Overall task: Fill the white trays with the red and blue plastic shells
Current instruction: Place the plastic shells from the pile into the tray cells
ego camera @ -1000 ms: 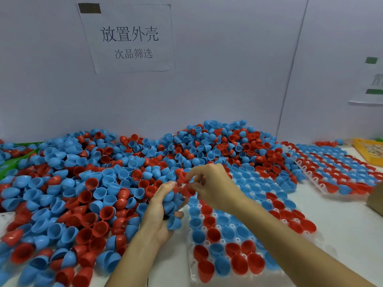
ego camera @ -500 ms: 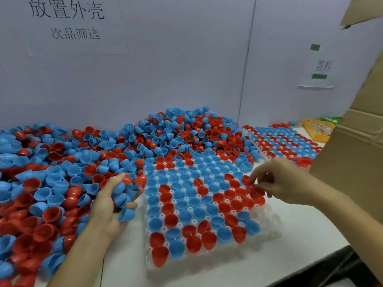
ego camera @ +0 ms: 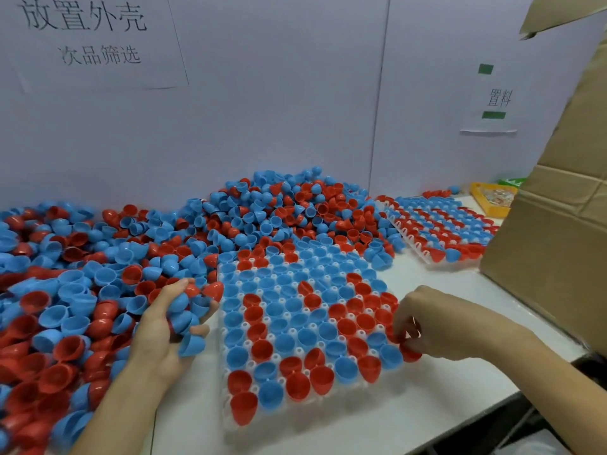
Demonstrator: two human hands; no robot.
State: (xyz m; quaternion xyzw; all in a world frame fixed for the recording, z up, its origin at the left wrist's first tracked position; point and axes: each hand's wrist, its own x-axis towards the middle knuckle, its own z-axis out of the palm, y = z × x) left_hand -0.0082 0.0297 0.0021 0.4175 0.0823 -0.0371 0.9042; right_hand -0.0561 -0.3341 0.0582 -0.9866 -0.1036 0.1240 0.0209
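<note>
A white tray (ego camera: 226,412) lies in front of me, its cups packed with red and blue plastic shells. My left hand (ego camera: 157,336) lies palm up at the tray's left edge and cradles a handful of blue shells (ego camera: 184,320) with a red one among them. My right hand (ego camera: 440,323) is at the tray's right edge, its fingers pinching a red shell (ego camera: 409,333) over the outermost cups. A big loose heap of shells (ego camera: 98,274) covers the table to the left and behind. A second filled tray (ego camera: 427,257) lies at the back right.
A tall cardboard box (ego camera: 555,244) stands close on the right, just beyond my right arm. A yellow packet (ego camera: 489,198) lies behind the far tray. A white partition wall with paper signs closes the back. The table's front edge runs under my right forearm.
My view swung right. My right hand left my left hand and crossed to the tray's right edge with a red shell. My left hand stays beside the tray with its handful.
</note>
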